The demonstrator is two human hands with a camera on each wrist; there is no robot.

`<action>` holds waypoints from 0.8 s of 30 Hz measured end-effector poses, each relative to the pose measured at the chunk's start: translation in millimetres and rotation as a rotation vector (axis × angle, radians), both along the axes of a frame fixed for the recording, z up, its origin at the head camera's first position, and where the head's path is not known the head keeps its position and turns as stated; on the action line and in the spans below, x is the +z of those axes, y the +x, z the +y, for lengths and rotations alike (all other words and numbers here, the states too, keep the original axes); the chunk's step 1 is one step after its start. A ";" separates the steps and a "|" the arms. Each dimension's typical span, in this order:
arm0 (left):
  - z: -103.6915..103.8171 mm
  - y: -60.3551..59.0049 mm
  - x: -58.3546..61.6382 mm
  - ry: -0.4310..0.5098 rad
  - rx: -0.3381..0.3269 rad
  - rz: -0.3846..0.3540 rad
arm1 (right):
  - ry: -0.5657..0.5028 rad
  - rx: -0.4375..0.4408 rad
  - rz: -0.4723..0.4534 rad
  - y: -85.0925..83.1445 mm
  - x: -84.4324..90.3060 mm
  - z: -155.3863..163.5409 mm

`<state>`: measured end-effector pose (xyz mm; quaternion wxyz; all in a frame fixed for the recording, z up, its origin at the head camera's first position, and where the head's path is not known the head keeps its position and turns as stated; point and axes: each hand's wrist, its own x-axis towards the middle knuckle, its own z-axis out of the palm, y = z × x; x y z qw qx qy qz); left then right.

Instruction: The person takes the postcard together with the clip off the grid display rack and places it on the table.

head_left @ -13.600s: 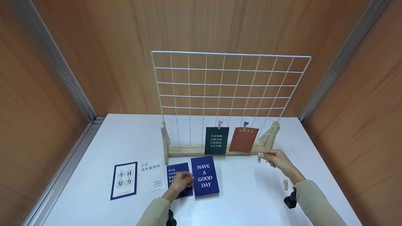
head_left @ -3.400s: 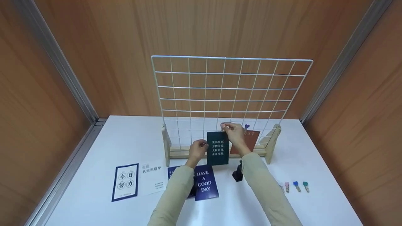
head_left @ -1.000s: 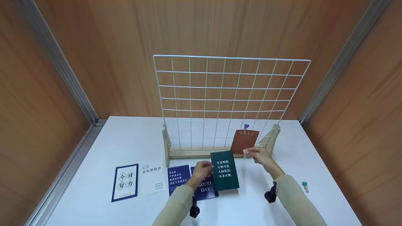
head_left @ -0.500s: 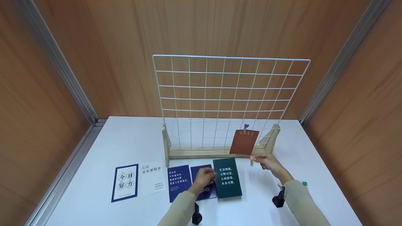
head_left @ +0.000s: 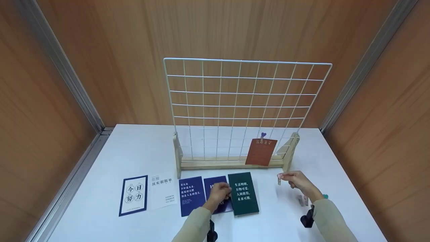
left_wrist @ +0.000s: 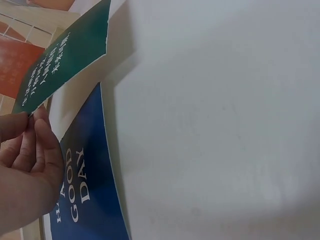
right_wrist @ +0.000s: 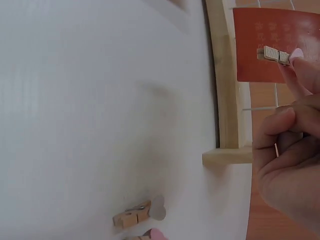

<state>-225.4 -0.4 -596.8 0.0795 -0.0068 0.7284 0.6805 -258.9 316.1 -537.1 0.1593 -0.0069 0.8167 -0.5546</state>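
My left hand [head_left: 219,195] pinches the left edge of a dark green card [head_left: 244,195] with white writing. In the left wrist view the green card [left_wrist: 65,60] is tilted, and the blue "HAVE A GOOD DAY" card [left_wrist: 92,175] lies on the table below it. My right hand [head_left: 299,181] holds a small wooden clothespin [right_wrist: 276,55] with a pink heart between thumb and finger, above the table. A red card [head_left: 260,154] hangs on the white wire grid [head_left: 248,78] from a purple-heart clothespin [head_left: 263,135].
Left of the green card lie another blue card [head_left: 191,198], a white card [head_left: 163,196] and a blue-bordered card [head_left: 134,205]. Loose clothespins [right_wrist: 132,216] lie near my right wrist, a green-heart one [head_left: 325,196] partly behind the sleeve. A wooden base [head_left: 215,164] supports the grid.
The green card, earlier clipped on the grid, has come off and moved down towards me, right of the blue cards. My right hand has carried the pink-heart clothespin away, to the right and down.
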 end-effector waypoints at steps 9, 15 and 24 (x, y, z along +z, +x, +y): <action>5.1 1.4 0.1 -0.011 0.017 0.000 | 0.087 -0.067 -0.084 8.1 -8.9 20.8; 6.7 1.6 -0.4 -0.021 0.023 -0.014 | 0.118 -0.070 -0.115 13.9 -16.1 35.2; 5.7 1.0 -4.1 -0.087 0.060 -0.003 | 0.164 -0.066 -0.125 22.8 -31.2 49.6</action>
